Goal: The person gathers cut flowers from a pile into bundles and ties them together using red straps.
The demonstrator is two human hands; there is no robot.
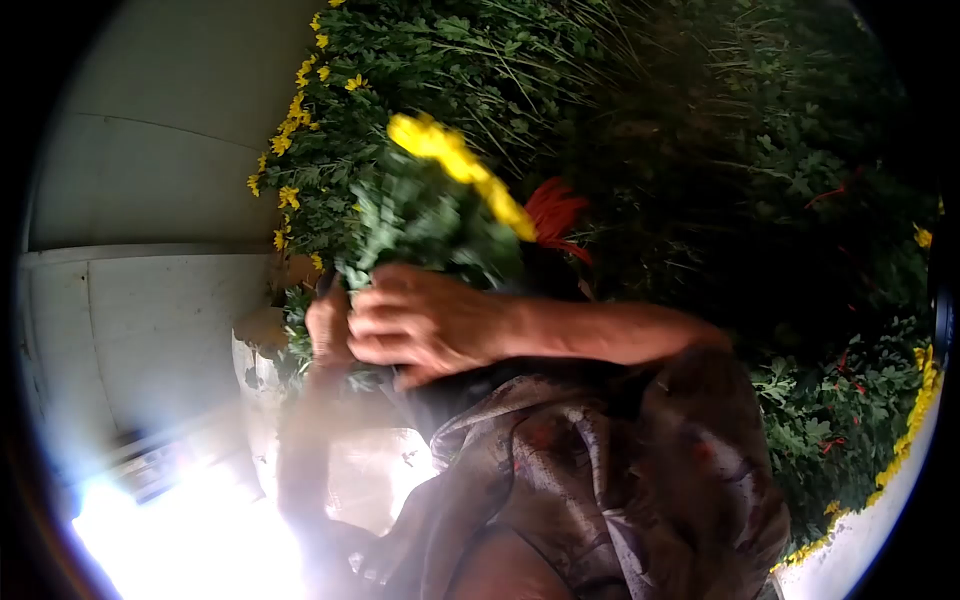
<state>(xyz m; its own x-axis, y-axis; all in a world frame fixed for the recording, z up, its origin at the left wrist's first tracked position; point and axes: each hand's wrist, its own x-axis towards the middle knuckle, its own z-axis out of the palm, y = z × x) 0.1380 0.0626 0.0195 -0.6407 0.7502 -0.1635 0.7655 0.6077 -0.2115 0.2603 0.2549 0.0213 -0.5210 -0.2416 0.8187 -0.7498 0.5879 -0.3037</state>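
Observation:
A bunch of yellow chrysanthemums (pixel 435 205), blurred by motion, tilts with its flower heads to the upper right. My right hand (pixel 420 322) is closed around its lower, leafy part, the forearm reaching across from the right. Close beside it on the left is my left hand (pixel 328 325), with its fingers curled in at the stem end. What those fingers hold is hidden, partly by blur. Just behind the bunch's flowers are red strands (pixel 557 215), like loose ties.
Piles of cut chrysanthemums (pixel 470 60) with long stems lie at the back, and more flowers (pixel 850 420) lie at right. A pale panelled wall (pixel 150 180) stands at left. Bright light glares at lower left. Patterned cloth (pixel 600 460) covers my lap.

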